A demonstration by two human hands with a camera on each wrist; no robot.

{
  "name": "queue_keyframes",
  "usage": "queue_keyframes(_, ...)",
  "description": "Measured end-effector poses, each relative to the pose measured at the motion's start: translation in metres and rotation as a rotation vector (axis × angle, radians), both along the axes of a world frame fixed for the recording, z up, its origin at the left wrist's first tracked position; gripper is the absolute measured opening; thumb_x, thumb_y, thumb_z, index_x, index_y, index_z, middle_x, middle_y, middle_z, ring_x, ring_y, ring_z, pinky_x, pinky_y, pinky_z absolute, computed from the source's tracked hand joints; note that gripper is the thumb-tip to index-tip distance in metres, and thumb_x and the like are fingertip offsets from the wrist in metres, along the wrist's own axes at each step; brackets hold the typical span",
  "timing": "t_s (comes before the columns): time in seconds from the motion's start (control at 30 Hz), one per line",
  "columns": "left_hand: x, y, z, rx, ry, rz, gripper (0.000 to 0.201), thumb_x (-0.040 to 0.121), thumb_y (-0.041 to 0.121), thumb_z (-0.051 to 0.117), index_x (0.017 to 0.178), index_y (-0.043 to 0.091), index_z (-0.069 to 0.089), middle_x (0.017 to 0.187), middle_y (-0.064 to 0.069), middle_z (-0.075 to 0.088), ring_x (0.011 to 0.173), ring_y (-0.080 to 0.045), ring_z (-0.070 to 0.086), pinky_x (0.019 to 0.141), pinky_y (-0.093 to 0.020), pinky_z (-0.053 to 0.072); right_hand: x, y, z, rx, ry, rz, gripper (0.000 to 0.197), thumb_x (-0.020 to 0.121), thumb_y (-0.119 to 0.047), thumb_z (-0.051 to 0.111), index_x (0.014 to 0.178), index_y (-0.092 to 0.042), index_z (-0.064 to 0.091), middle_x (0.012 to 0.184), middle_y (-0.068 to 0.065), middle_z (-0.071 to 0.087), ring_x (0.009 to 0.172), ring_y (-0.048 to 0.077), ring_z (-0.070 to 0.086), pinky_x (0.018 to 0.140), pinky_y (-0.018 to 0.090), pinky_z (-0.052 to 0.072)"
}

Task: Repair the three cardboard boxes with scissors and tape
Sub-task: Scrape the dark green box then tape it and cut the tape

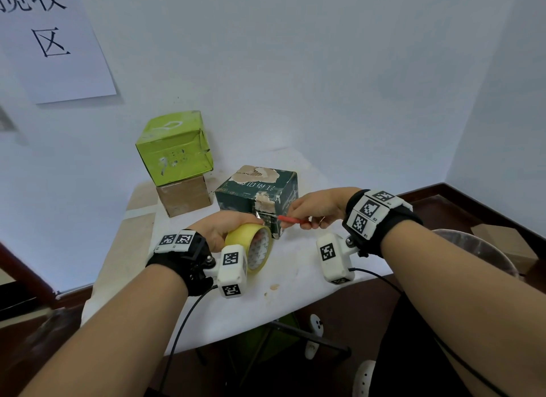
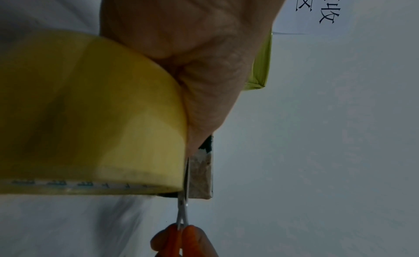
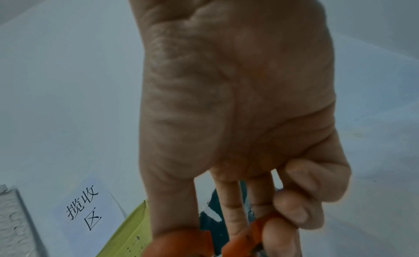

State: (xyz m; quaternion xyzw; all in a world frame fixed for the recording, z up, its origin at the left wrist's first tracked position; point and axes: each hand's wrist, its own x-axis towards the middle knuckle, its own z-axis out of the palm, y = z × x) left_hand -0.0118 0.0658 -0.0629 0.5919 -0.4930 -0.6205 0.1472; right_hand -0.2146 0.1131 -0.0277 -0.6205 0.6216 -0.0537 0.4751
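White-covered bench: left hand grips tape roll taut against dark green box; right hand works scissors to sever the strip.

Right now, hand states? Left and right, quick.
Left hand: closed, gripping the yellow tape roll beside the dark green box.
Right hand: closed, fingers in the orange-handled scissors, blades at the tape.

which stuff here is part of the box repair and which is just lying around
In use:
- tape roll, gripped by the left hand
- scissors, held in the right hand
- dark green box, being taped
- lime box stacked on the brown box

Lying about:
- paper sign on the wall
- basin at the right
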Motion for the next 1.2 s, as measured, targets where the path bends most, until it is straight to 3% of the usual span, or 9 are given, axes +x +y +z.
queue_keyframes(0.13,0.001,-0.002,-0.001,0.0,-0.013,-0.002,0.036,0.083,0.025,0.072,0.111,0.003,0.064,0.089,-0.014,0.068,0.073,-0.026,0.064,0.065,-0.033,0.054,-0.005,-0.002,0.002,-0.056,-0.002,0.004,0.014,0.091,-0.029,0.063,0.078,-0.024,0.068,0.059,-0.002,0.045,0.052,0.01,0.03,0.05,0.021,0.022)
queue_keyframes(0.27,0.001,-0.002,-0.001,-0.005,-0.011,0.007,0.035,0.081,0.024,0.074,0.108,0.003,0.065,0.087,-0.014,0.069,0.072,-0.026,0.064,0.065,-0.034,0.055,-0.009,-0.003,0.002,-0.097,0.015,-0.005,0.009,0.088,-0.023,0.067,0.088,-0.015,0.071,0.056,-0.003,0.05,0.047,0.009,0.033,0.047,0.02,0.024)
queue_keyframes(0.43,0.001,-0.002,-0.001,-0.008,-0.006,0.007,0.04,0.079,0.024,0.075,0.112,0.002,0.066,0.093,-0.016,0.069,0.076,-0.026,0.064,0.07,-0.035,0.055,0.0,-0.007,-0.002,-0.077,0.053,-0.004,0.015,0.085,-0.032,0.07,0.085,-0.019,0.064,0.059,-0.001,0.047,0.05,0.013,0.03,0.047,0.022,0.023)
queue_keyframes(0.57,0.002,-0.003,-0.001,-0.006,-0.019,-0.001,0.024,0.082,0.024,0.073,0.095,0.005,0.066,0.074,-0.011,0.068,0.061,-0.023,0.064,0.056,-0.028,0.055,0.007,-0.014,-0.006,-0.124,0.071,0.025,0.019,0.082,-0.035,0.072,0.083,-0.018,0.064,0.06,0.0,0.048,0.05,0.013,0.031,0.046,0.023,0.024)
queue_keyframes(0.87,0.001,-0.003,-0.001,0.001,-0.016,-0.013,0.019,0.084,0.024,0.071,0.087,0.006,0.067,0.069,-0.009,0.068,0.056,-0.02,0.064,0.057,-0.028,0.054,0.007,-0.017,-0.011,-0.096,0.008,0.008,0.02,0.083,-0.038,0.071,0.075,-0.021,0.064,0.06,0.001,0.045,0.051,0.013,0.029,0.048,0.024,0.022)
queue_keyframes(1.1,0.001,-0.001,0.001,-0.003,-0.017,-0.003,0.019,0.085,0.023,0.07,0.09,0.006,0.066,0.067,-0.009,0.068,0.054,-0.02,0.064,0.053,-0.028,0.053,0.009,-0.017,-0.01,-0.139,0.014,0.023,0.016,0.082,-0.031,0.073,0.08,-0.016,0.067,0.056,-0.002,0.051,0.048,0.011,0.032,0.047,0.022,0.025)
queue_keyframes(1.2,0.0,0.0,0.002,-0.01,-0.03,-0.014,0.028,0.083,0.023,0.073,0.101,0.004,0.066,0.073,-0.011,0.069,0.059,-0.022,0.065,0.055,-0.029,0.054,0.006,-0.018,-0.012,-0.185,0.023,0.024,0.013,0.082,-0.031,0.073,0.077,-0.019,0.07,0.051,-0.006,0.053,0.047,0.01,0.034,0.046,0.021,0.027)
